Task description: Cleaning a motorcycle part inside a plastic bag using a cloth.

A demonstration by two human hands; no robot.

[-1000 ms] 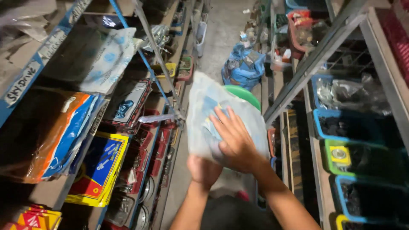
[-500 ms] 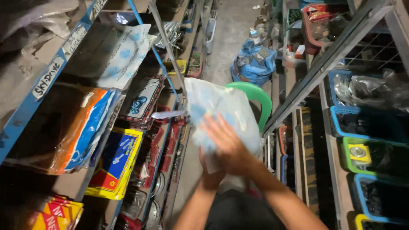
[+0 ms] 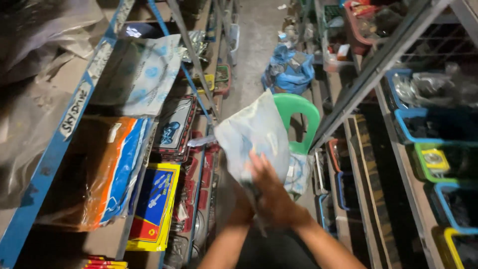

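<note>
Both my hands hold a pale plastic packet [image 3: 254,134] with faint blue print, raised in front of me in a narrow aisle. My right hand [image 3: 271,192] lies over the packet's lower end, fingers wrapped around it. My left hand [image 3: 242,201] is mostly hidden beneath and behind the right one, gripping the same end. The packet's upper part sticks up and covers part of a green plastic chair [image 3: 301,117] that stands just beyond it.
A blue metal shelf rack [image 3: 74,114] at left carries flat packets: orange and blue [image 3: 107,164], yellow and blue [image 3: 154,204], pale printed ones [image 3: 144,74]. At right, a rack [image 3: 368,74] holds blue and green bins [image 3: 433,129]. A blue bag [image 3: 289,69] lies on the floor ahead.
The packet has tilted left and been gathered at its lower end between both hands. The view has shifted, so the shelves and chair appear lower in frame.
</note>
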